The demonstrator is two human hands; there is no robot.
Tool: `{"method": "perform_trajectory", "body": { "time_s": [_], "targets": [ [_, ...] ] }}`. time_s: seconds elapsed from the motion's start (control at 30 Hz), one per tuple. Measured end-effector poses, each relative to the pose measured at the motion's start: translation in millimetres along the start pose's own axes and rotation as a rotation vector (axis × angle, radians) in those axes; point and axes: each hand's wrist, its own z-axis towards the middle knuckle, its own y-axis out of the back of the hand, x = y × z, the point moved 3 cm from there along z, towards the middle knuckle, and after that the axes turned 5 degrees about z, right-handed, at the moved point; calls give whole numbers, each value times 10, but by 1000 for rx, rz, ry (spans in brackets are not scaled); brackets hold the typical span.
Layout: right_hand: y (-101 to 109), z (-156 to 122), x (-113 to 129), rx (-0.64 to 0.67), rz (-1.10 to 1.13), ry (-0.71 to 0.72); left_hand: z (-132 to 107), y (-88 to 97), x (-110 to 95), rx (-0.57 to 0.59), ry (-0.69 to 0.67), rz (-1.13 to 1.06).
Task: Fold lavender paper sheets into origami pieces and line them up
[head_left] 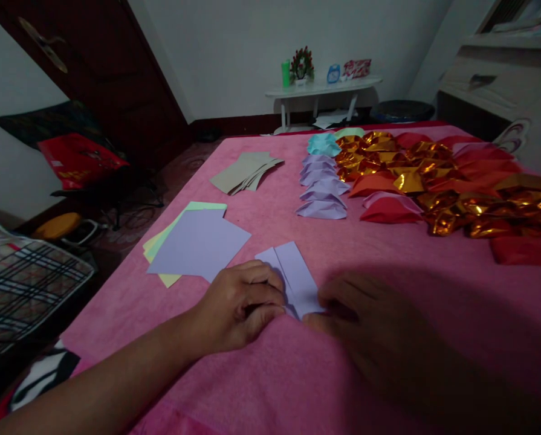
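A lilac sheet of paper (296, 272), folded along its length, lies on the pink cloth between my hands. My left hand (247, 302) grips its left near edge, fingers curled and thumb pressed in. At the near right corner my right hand (361, 314) pinches the same paper between thumb and fingers; much of this hand is in dark shadow. Just left of the folded piece is a stack of flat coloured paper (197, 241), lilac on top with green and yellow beneath. Beyond it, folded lilac paper shapes (322, 208) stand in a column.
Grey-beige sheets (247, 172) lie fanned at the far left of the pink cloth (261, 386). Rows of gold foil shapes (451, 217) and red folded shapes (390, 208) fill the right side. A white side table (324, 89) stands by the wall, and a chair holds a red bag (80, 158).
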Motion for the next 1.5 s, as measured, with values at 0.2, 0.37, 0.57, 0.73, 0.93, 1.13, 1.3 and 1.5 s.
{"method": "perform_trajectory", "body": {
  "time_s": [0.2,0.37,0.57,0.73,0.93,1.13,1.3,1.5],
  "targets": [
    [24,14,24,22,41,-68,21,-39,-5,-15,144,5],
    [24,15,53,4,41,-64,23,-77,1,-18,245,34],
    [-2,-2,51,18,21,-87,36,-87,-20,-23,286,44],
    [-23,-1,40,24,21,-98,51,-84,-4,-8,295,-18],
    [-42,-25,32,42,32,-111,58,-96,12,-24,302,-55],
    [-57,-19,21,12,11,-98,47,-128,18,-50,334,-65],
    [-41,-24,41,-5,8,-54,52,-127,17,-34,328,-58],
    [-37,-6,61,1,-63,16,53,-115,17,-32,336,-67]
  ]
}}
